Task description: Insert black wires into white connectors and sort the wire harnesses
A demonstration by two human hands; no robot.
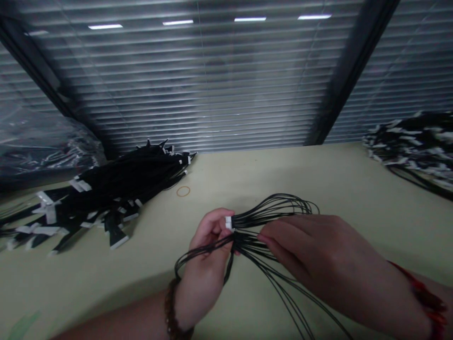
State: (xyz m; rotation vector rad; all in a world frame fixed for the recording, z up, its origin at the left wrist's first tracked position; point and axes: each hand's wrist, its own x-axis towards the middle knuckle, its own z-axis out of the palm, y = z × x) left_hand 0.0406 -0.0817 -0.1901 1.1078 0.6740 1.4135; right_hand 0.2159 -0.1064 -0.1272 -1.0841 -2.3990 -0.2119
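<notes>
My left hand [212, 255] is closed around a wire harness, pinching its white connector [229, 222] between thumb and fingers. Thin black wires [269, 212] fan out rightward from the connector, and others loop back over my left wrist. On the right, my right hand [311, 255] has thumb and forefinger pressed together at the wires, a short way from the connector. Its remaining fingers curl under and are partly hidden. Several loose wire ends [293, 302] trail down toward the bottom edge, passing under my right hand.
Left on the pale table [262, 174] lies a heap of black cable bundles [123, 184] with white connectors. A rubber band [183, 191] is beside it. Clear plastic bag [46, 141] stands behind. More black-and-white harnesses [417, 146] are piled at right. Blinds [219, 94] cover the window behind.
</notes>
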